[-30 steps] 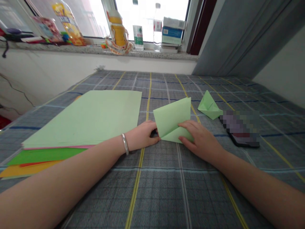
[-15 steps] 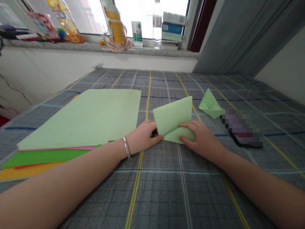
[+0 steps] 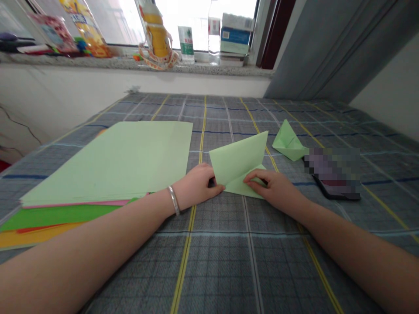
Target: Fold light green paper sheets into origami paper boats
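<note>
A folded sheet of light green paper is in front of me, its upper panel standing tilted up and its lower panel lying on the cloth, with a crease between them. My left hand, with a silver bangle on the wrist, pinches the sheet's lower left corner; its other fingers go behind the paper. On the lower panel, near the crease, my right hand has thumb and forefinger drawn together, pinching at the paper. Beyond it sits a small folded green paper shape with a pointed top.
To the left lies a stack of large coloured paper, light green on top. A phone with a blurred screen lies at the right. A plaid cloth covers the surface. Bottles, boxes and snack bags stand on the windowsill behind.
My right thumb and forefinger have drawn closer together and shifted slightly left on the lower panel. The paper's right side has opened out a little. My left hand stays at the corner.
</note>
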`<state>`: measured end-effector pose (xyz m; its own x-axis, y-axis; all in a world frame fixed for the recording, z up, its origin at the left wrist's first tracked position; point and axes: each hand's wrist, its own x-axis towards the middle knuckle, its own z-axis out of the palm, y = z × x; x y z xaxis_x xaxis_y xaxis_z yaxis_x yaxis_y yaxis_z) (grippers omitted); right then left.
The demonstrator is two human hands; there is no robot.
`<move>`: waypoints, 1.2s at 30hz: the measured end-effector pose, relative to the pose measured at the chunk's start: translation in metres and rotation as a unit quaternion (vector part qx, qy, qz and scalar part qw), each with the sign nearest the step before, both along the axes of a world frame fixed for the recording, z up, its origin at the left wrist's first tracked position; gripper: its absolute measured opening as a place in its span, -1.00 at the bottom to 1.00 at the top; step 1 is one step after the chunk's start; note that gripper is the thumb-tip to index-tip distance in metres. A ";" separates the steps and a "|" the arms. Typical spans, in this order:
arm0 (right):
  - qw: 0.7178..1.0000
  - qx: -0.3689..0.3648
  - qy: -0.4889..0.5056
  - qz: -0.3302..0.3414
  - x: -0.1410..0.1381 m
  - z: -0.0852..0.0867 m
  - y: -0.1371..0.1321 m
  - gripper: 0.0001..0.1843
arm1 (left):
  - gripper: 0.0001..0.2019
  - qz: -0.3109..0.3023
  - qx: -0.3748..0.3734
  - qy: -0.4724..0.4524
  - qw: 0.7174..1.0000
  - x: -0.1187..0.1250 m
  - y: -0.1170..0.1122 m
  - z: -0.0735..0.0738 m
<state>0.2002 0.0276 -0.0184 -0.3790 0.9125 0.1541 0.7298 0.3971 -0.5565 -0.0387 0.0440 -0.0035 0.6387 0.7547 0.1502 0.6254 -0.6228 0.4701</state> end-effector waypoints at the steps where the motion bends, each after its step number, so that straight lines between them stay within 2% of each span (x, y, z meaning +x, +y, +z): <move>1: 1.000 0.001 -0.001 0.004 0.000 0.000 0.000 -0.82 | -0.74 0.001 0.003 0.003 1.000 0.000 0.000 0.000; 8: 0.999 0.020 -0.029 0.029 0.000 -0.003 0.000 -0.73 | -0.85 0.007 0.025 0.009 1.000 0.002 -0.002 -0.003; 19: 0.997 0.035 -0.053 0.053 0.000 0.000 -0.001 -0.69 | -0.75 0.004 0.024 0.004 1.000 0.002 -0.001 -0.004; 22: 0.996 0.037 -0.055 0.053 0.001 0.000 -0.001 -0.69 | -0.69 0.000 -0.009 -0.028 1.000 -0.004 -0.001 -0.002; 26: 0.996 0.035 -0.065 0.050 0.001 0.001 -0.002 -0.69 | -0.43 -0.034 -0.128 -0.130 0.983 -0.011 0.001 -0.001; 27: 0.996 0.037 -0.066 0.051 0.001 0.001 -0.002 -0.69 | -0.37 -0.022 -0.140 -0.166 0.976 -0.012 0.001 -0.001; 29: 0.996 0.038 -0.066 0.052 0.001 0.001 -0.003 -0.69 | -0.30 0.053 -0.090 -0.223 0.969 -0.011 -0.002 -0.001; 31: 0.996 0.038 -0.064 0.051 0.001 0.001 -0.003 -0.69 | -0.32 0.137 0.064 -0.228 0.962 -0.011 -0.007 0.001; 32: 0.996 0.038 -0.063 0.049 0.001 0.001 -0.003 -0.69 | -0.34 0.137 0.138 -0.194 0.961 -0.011 -0.010 0.002; 34: 0.996 0.040 -0.060 0.044 0.000 0.001 -0.004 -0.70 | -0.51 0.086 0.256 -0.118 0.955 -0.010 -0.015 0.006; 36: 0.997 0.041 -0.059 0.041 -0.001 0.002 -0.004 -0.70 | -0.69 -0.022 0.309 -0.025 0.951 -0.009 -0.019 0.008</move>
<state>0.1996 0.0234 -0.0166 -0.4712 0.8642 0.1763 0.7520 0.4981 -0.4318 -0.0476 0.0253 0.0043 0.6483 0.4858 0.5863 0.5791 -0.8145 0.0346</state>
